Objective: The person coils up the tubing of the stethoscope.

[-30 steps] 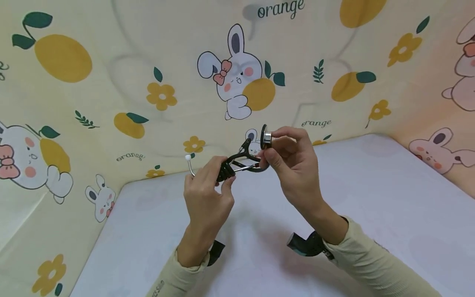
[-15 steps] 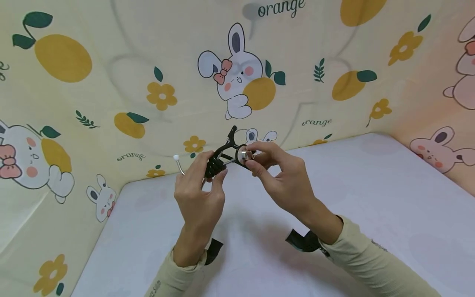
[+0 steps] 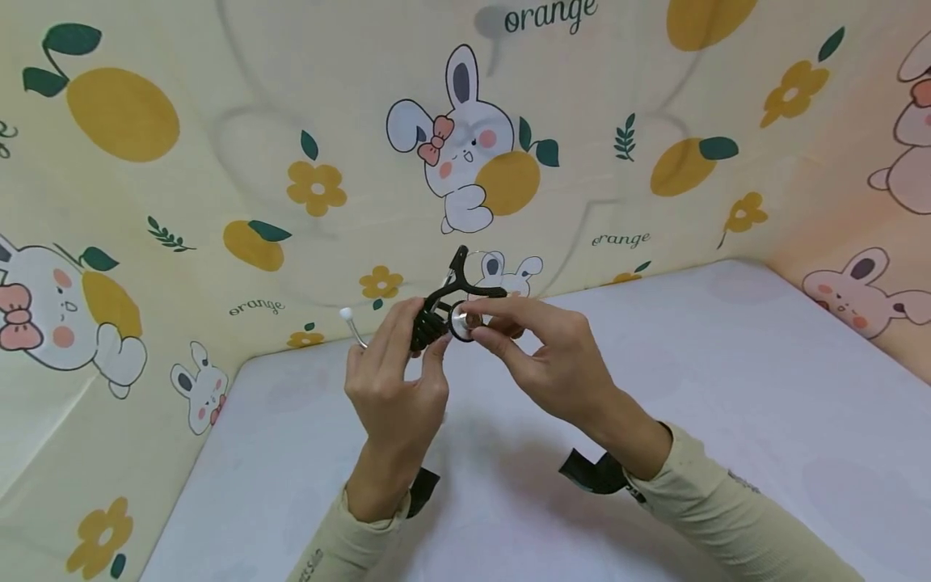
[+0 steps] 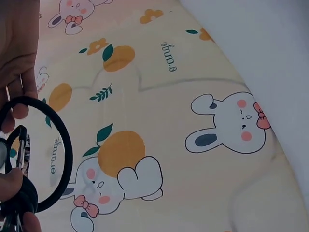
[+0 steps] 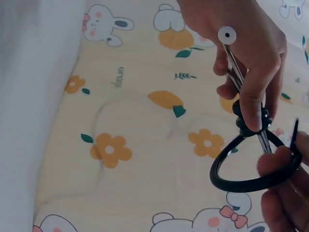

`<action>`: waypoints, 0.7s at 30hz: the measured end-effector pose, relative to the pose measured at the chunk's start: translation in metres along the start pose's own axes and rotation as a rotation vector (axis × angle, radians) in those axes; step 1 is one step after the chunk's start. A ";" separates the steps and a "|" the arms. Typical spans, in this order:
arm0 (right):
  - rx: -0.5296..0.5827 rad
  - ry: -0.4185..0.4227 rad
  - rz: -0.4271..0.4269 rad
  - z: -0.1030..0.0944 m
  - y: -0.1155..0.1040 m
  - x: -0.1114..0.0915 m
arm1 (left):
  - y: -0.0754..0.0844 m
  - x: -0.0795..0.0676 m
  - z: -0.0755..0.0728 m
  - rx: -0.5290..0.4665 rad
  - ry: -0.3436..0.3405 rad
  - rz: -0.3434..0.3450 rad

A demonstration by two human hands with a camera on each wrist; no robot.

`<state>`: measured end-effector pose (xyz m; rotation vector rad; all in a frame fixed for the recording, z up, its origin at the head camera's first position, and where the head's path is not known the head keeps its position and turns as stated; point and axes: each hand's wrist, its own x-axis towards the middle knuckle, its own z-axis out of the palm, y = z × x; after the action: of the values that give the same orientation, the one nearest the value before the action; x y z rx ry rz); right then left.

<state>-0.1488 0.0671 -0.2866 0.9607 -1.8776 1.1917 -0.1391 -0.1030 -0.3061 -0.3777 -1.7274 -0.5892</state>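
A folded stethoscope with black tubing (image 3: 429, 327) is held up in front of me in the head view. My left hand (image 3: 396, 388) grips its bundled middle, fingers over the far side and thumb beneath. Between the thumb and fingers of my right hand (image 3: 563, 364) is the silver chest piece (image 3: 460, 322), close beside the bundle; whether they touch I cannot tell. One white ear tip (image 3: 346, 313) sticks out left of my left hand. A loop of the black tubing (image 5: 236, 186) hangs out past the bundle in the right wrist view. Fingers hide part of the stethoscope.
Below both hands lies a white tabletop (image 3: 502, 485). Behind it rises a cream backdrop (image 3: 582, 105) printed with rabbits, oranges and flowers. Black straps (image 3: 592, 471) show near the wrists.
My right hand has moved left and slightly down, bringing the chest piece beside the bundle and turning it. The left hand first shifted left a little, still gripping the stethoscope.
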 end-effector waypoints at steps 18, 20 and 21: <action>-0.129 0.051 -0.021 0.005 0.001 -0.003 | 0.009 0.000 0.000 -0.027 -0.005 0.029; -0.152 0.052 -0.023 0.006 0.001 -0.003 | 0.008 -0.001 -0.001 -0.021 -0.013 0.022; -0.161 0.055 -0.025 0.007 0.001 -0.003 | 0.008 -0.001 -0.001 -0.018 -0.019 0.018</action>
<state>-0.1496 0.0619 -0.2923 0.8524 -1.8807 1.0243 -0.1336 -0.0971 -0.3055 -0.4124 -1.7358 -0.5907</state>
